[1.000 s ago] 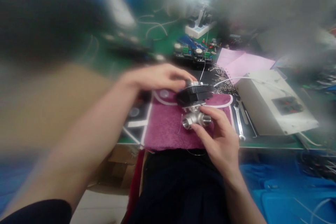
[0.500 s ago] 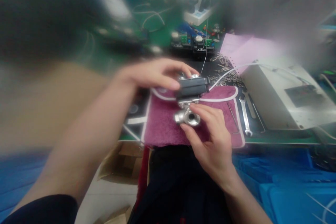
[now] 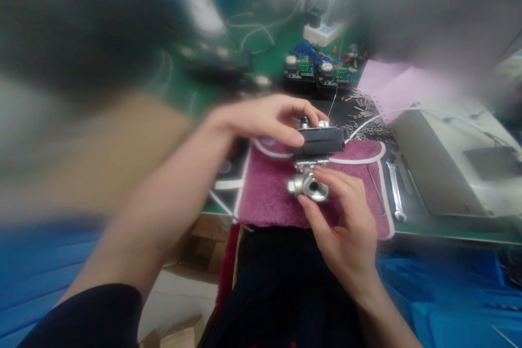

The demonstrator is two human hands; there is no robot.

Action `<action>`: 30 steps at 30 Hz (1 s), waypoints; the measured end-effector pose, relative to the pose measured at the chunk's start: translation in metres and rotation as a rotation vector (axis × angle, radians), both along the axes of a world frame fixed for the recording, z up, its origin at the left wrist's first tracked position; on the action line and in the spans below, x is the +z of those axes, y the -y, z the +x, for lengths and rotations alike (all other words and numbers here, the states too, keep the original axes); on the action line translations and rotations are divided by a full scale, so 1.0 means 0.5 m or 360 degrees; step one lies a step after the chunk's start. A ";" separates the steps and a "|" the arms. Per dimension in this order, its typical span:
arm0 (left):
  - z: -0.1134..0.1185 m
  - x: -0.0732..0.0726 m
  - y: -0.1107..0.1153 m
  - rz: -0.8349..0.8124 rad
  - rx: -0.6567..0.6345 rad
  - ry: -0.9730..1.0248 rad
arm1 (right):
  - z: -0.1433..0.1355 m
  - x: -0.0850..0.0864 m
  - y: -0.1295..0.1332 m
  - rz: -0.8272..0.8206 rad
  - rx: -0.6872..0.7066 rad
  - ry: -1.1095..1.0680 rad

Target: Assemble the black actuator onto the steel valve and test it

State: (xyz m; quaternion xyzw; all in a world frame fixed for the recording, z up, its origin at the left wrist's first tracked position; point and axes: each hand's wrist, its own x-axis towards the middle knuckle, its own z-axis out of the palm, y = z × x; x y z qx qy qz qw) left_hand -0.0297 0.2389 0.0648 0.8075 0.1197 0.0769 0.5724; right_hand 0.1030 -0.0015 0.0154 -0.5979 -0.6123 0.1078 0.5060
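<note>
A black actuator box [image 3: 322,141] is joined by a metal bracket to a silver ball valve [image 3: 306,187] below it. My left hand [image 3: 271,119] grips the box from its left end and top, the thumb on the near face and the fingers reaching over to the metal fittings. My right hand [image 3: 346,217] is closed on the valve body, with fingers above and thumb beneath its round threaded port. Both hold the one assembly above a purple cloth [image 3: 267,201]. A white cable [image 3: 359,160] curves over the cloth behind the assembly.
An open-end wrench [image 3: 395,187] and thin rods lie right of the cloth, beside a light metal case [image 3: 440,168]. Loose small metal parts [image 3: 362,114] are scattered behind, near pink paper [image 3: 385,84]. Circuit-board units [image 3: 299,67] stand at the back. Blue bins [image 3: 444,293] sit below the table edge.
The whole scene has shifted slightly right and down in view as the camera moved. Both hands keep the same hold on the actuator and valve.
</note>
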 end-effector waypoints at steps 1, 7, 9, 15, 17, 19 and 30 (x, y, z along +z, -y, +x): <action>0.000 0.001 0.002 -0.0001 0.0005 0.0013 | 0.000 -0.001 0.002 0.0000 -0.0006 -0.0001; -0.001 0.006 0.009 0.0060 0.0041 -0.0009 | -0.006 -0.001 0.006 0.0010 -0.0035 0.0031; -0.003 0.006 0.009 0.0060 0.0035 0.0004 | -0.009 0.000 0.006 0.0024 -0.0041 0.0051; -0.002 0.001 0.006 -0.0030 -0.0026 0.0043 | -0.013 0.002 0.004 0.0018 -0.0061 0.0105; -0.002 0.000 0.005 -0.0030 -0.0008 0.0036 | -0.013 0.002 0.004 0.0031 -0.0068 0.0114; -0.001 -0.001 0.004 0.0004 0.0011 0.0030 | -0.013 0.001 0.003 0.0039 -0.0066 0.0117; 0.003 0.011 0.014 0.0111 0.0038 0.0036 | 0.003 -0.002 0.007 0.0027 -0.0059 0.0019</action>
